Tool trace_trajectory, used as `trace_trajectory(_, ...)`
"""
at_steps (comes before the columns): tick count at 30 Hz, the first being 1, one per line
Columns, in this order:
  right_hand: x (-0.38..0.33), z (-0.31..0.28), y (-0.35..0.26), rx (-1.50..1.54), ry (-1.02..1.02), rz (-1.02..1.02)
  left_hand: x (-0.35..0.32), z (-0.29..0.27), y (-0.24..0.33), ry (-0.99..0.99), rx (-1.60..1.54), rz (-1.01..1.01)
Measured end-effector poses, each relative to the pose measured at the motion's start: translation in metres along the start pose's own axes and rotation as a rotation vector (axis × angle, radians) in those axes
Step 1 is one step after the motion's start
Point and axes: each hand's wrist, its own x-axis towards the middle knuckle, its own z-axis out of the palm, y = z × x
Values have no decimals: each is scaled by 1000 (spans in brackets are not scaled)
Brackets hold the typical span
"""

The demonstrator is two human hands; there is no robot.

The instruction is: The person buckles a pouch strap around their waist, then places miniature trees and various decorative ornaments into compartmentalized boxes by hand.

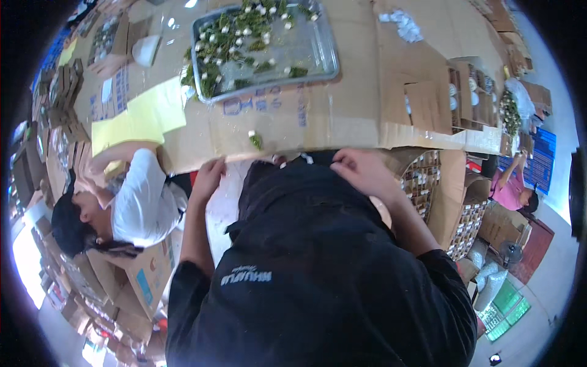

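My left hand (210, 174) rests at the near edge of the cardboard-covered table (354, 116), its fingers loosely bent with nothing seen in them. Farther right along that edge is my right hand (361, 168), fingers slightly curled and apart, holding nothing visible. Between the two, a small green sprig with a white tip (255, 140) lies alone on the cardboard. Beyond it stands a clear plastic tray (312, 58) with many similar green and white pieces, heaped mostly toward its left and far side.
Yellow paper sheets (137, 122) lie on the left, beside a co-worker in a white shirt (147, 199). Divided cardboard boxes (468, 98) stand at the right, with more below (452, 202). Crumpled white plastic (402, 25) is at the back; another person in pink (510, 189) is far right.
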Motion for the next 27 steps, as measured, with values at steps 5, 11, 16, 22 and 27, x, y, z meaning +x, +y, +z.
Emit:
trace_trajectory(5, -24, -13, 48, -239, 0, 59, 79, 85, -3, 124, 483, -28)
trace_trajectory(11, -42, -25, 78, -262, 33, 190, 103, 112, 20, 294, 560, -64)
trace_trajectory(16, -53, -48, 103, -172, 182, 167, 131, 91, 48, 210, 508, 172)
trace_trajectory(22, -74, -131, 109, 87, 816, -102, 147, 83, 60, 348, 90, 17)
trace_trajectory(27, -87, -253, 131, -588, 1186, -173, 146, 96, 21, 277, 389, 199)
